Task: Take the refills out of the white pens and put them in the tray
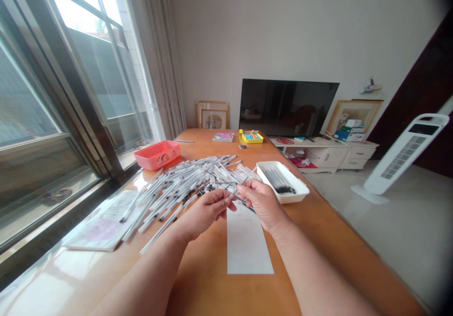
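My left hand and my right hand meet over the table, both with fingers pinched together. A slim pen part runs between the fingertips; its ends are partly covered by the fingers. Just beyond lies a loose pile of pens with clear or whitish barrels and black ends. To the right of my right hand stands a white tray holding thin, black-ended sticks lined up side by side. A blank-looking white sheet lies below my hands.
A coral-red box sits at the left edge beyond the pile. An open booklet lies under some pens. Farther back on the wooden table are a pink book and a yellow box. A white tower fan stands right.
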Demonstrator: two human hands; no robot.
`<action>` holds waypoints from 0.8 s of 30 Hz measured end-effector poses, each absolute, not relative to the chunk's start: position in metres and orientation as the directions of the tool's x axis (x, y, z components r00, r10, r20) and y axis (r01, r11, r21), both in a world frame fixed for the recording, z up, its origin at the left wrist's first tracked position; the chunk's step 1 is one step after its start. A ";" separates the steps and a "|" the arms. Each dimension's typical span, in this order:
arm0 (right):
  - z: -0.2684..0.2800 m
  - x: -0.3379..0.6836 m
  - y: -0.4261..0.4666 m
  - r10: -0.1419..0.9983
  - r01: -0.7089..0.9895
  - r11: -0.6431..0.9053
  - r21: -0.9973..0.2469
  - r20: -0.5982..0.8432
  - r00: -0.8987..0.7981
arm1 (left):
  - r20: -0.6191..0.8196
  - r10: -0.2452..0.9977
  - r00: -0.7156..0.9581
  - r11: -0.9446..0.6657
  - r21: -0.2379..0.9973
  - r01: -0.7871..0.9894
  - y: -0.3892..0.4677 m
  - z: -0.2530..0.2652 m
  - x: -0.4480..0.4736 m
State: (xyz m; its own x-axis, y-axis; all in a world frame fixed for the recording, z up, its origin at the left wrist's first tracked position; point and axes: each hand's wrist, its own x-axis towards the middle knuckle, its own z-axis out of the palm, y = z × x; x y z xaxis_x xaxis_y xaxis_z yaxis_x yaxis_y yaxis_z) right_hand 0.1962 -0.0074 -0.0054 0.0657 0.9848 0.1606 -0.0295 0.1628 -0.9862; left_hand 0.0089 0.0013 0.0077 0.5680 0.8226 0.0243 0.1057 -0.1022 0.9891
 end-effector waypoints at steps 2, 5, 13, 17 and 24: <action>-0.004 0.195 -0.009 0.985 0.007 0.172 -0.985 0.172 0.033 | 0.031 0.826 0.563 -0.105 0.990 0.099 0.003 0.007 0.008; -0.003 0.194 -0.010 0.991 0.020 0.134 -0.991 0.135 0.010 | 0.048 0.843 0.536 -0.106 0.991 0.078 0.007 0.004 0.004; -0.021 0.199 0.005 0.990 0.176 0.064 -0.982 0.085 0.113 | 0.074 0.907 0.414 -0.106 0.993 0.056 0.018 0.003 -0.009; -0.033 0.195 0.007 0.956 0.522 0.256 -0.814 0.293 -0.012 | 0.072 0.923 0.378 -0.102 0.993 0.060 0.022 0.004 -0.014; -0.038 0.179 -0.004 0.881 0.821 0.457 -0.341 0.304 -0.364 | 0.088 0.934 0.347 -0.119 0.991 0.067 0.027 0.002 -0.018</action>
